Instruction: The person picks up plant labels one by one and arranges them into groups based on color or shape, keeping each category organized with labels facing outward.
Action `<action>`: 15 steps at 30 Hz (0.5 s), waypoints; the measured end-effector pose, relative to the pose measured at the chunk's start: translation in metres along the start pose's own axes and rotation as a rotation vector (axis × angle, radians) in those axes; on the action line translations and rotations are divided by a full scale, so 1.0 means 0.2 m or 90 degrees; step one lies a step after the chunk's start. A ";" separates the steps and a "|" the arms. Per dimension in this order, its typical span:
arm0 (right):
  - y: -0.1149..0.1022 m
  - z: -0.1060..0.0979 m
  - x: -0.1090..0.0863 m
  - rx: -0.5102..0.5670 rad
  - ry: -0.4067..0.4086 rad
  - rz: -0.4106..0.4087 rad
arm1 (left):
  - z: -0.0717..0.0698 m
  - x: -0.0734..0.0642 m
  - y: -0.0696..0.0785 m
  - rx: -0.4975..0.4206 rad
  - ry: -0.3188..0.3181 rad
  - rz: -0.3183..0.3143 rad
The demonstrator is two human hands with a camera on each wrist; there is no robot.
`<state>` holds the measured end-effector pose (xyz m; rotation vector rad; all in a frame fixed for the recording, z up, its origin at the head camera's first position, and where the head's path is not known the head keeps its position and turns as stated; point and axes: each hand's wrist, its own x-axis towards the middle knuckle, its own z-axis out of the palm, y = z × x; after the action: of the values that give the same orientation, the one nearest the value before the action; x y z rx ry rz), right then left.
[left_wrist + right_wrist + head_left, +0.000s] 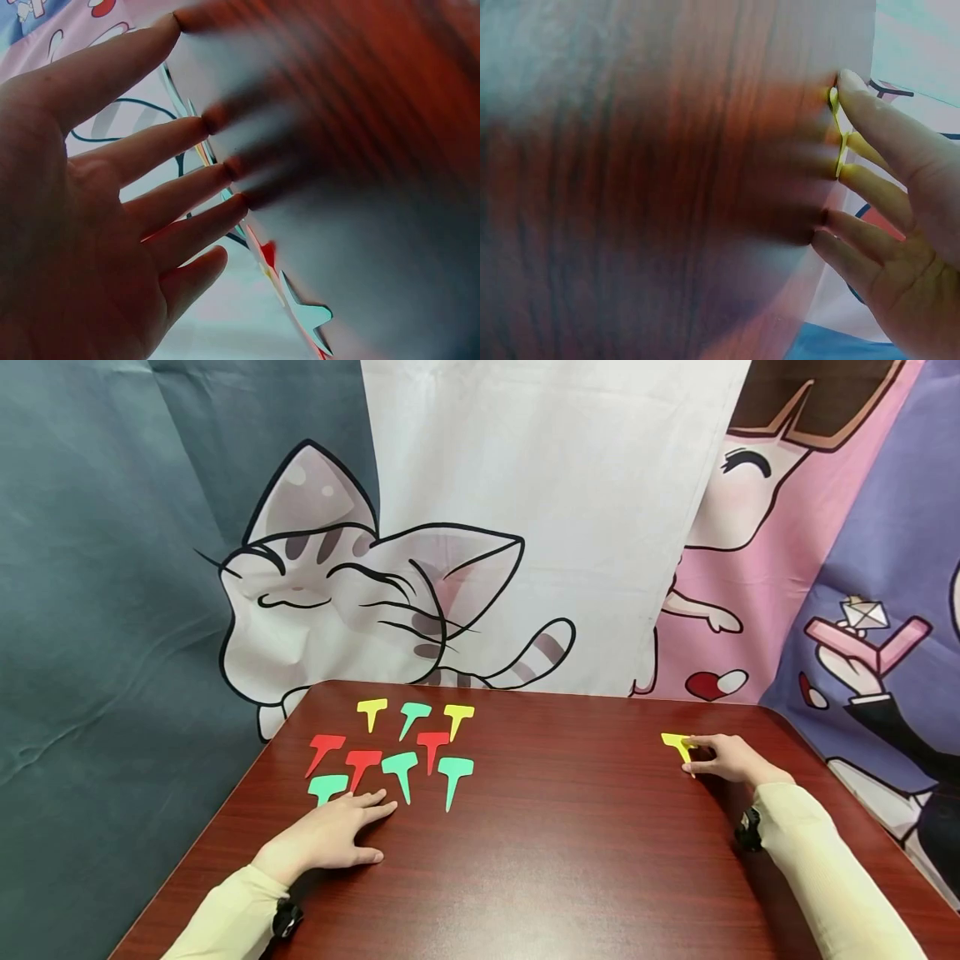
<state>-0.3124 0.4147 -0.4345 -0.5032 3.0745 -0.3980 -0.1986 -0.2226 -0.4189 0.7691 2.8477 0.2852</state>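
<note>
Handling yellow tag (676,740), right side of desk (562,827) | right hand (733,760): fingers pinching it | left hand (330,833): fingers spread, near other tags (363,758) at left | step: likely placing or lifting, cannot tell which | next: clean release or firm lift

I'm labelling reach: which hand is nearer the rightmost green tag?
Left. The left hand lies left of the rightmost green tag and closer to the wearer, not touching it; the right hand is far to its right, pinching a yellow tag.
</note>
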 end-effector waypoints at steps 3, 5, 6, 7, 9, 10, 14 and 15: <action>0.00 0.00 0.00 0.003 -0.006 0.004 | 0.00 0.00 0.00 0.001 0.001 0.001; 0.00 -0.01 0.00 0.002 -0.007 0.003 | 0.00 0.00 0.00 0.002 0.001 0.002; 0.00 -0.01 0.01 0.000 -0.007 0.003 | 0.00 0.00 0.00 0.005 0.001 0.003; 0.00 -0.01 0.01 0.000 -0.006 0.002 | 0.00 0.00 0.00 0.007 0.001 0.005; 0.00 -0.01 0.01 -0.002 -0.005 0.001 | 0.00 0.00 0.00 0.014 0.002 0.008; 0.00 -0.01 0.01 -0.003 -0.004 0.000 | -0.01 0.00 0.00 0.018 0.002 0.010; 0.00 -0.01 0.01 -0.006 -0.002 -0.004 | -0.01 0.00 0.00 0.027 0.004 0.015; 0.00 -0.01 0.01 -0.006 -0.002 -0.004 | -0.01 0.00 0.00 0.027 0.003 0.015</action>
<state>-0.3147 0.4149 -0.4317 -0.5140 3.0744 -0.3817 -0.2000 -0.2231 -0.4166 0.8121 2.8596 0.2318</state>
